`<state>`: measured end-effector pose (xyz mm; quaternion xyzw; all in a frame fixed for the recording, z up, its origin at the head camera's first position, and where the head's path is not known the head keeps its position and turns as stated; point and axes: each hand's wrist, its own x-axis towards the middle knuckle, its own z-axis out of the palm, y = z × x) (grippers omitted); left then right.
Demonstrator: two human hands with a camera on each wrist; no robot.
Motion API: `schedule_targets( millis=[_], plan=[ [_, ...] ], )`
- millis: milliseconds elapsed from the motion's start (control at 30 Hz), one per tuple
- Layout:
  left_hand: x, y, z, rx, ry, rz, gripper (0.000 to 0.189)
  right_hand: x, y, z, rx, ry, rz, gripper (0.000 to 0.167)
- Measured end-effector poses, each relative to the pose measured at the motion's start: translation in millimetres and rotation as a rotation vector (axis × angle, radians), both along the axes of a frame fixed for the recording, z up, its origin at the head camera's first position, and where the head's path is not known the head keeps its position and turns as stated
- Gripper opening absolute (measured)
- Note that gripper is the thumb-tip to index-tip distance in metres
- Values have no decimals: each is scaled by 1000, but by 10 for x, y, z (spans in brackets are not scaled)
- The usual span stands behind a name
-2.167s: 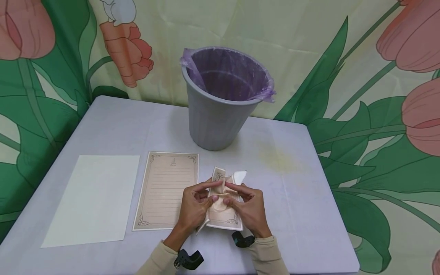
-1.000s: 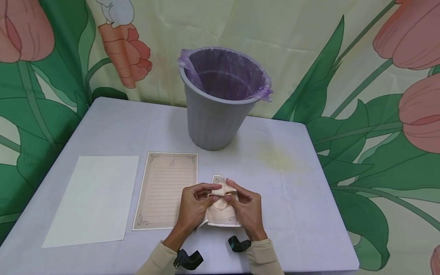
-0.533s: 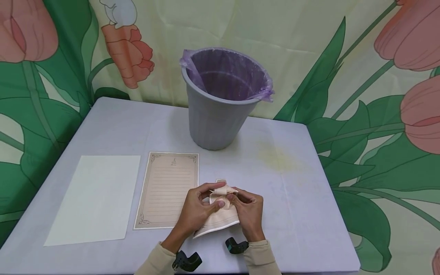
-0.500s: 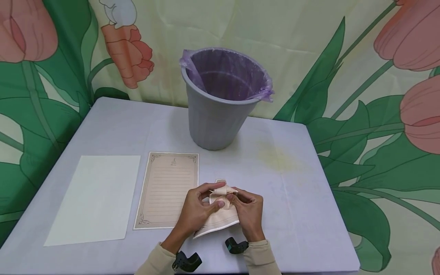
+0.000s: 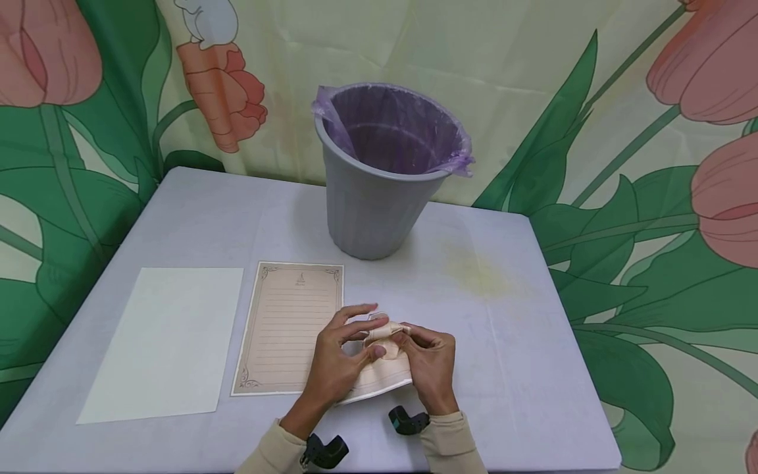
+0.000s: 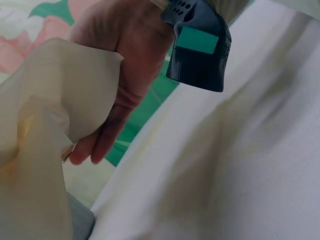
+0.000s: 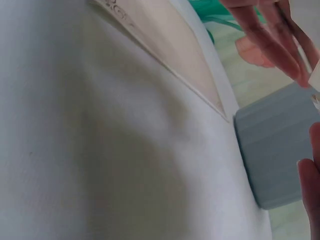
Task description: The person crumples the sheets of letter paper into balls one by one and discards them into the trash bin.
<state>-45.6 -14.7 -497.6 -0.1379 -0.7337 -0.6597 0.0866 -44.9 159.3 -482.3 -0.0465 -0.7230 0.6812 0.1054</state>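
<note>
Low above the front of the table, both hands hold a creased, partly folded sheet of beige letter paper [image 5: 386, 372]. My left hand [image 5: 333, 363] pinches its left side between thumb and index finger, with another finger lifted free. Its right side is gripped by my right hand [image 5: 435, 370], thumb in front and the other fingers curled behind. In the left wrist view the paper [image 6: 90, 85] looks large and bent, hiding part of the right hand [image 6: 142, 55]. A flat sheet of lined letter paper [image 5: 296, 329] with an ornate border lies beside the left hand.
A blank white sheet [image 5: 162, 342] lies on the left of the white-covered table [image 5: 503, 395]. Behind the hands stands a grey bin [image 5: 379, 217] with a purple liner [image 5: 397, 131]. A printed tulip curtain [image 5: 521, 79] hangs at the back.
The held paper has been folded down at its top and tilted, its lower edge now slanting. The left hand has shifted slightly and lifted a finger. The flat sheets and bin stay put.
</note>
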Motion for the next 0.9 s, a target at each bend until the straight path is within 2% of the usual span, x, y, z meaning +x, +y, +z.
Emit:
schedule_targets(
  millis=[133,200,400,500,600,700,800,900],
  plan=[
    [-8,-19,16,25,-11,-43,44,-7,-4,12,-16,-13,6,17],
    [-15,-48,24,29,-24,-88,48,-12,-8,14,-37,-33,6,18],
    [-62,-189,35,-15,-20,-276,84,-30,-30,35,-38,-74,-27,18],
    [-77,-224,47,-40,5,-319,98,-41,-38,51,-35,-80,-36,16],
    [-69,-210,57,-92,37,-293,103,-52,-45,62,-47,-91,-42,14],
    [-47,-169,60,-163,71,-225,103,-62,-55,67,-53,-101,-48,13],
    [-29,-129,66,-210,101,-157,97,-64,-74,81,-52,-110,-52,13],
    [-30,-103,69,-219,140,-95,87,-61,-103,104,-55,-130,-46,17]
  ],
)
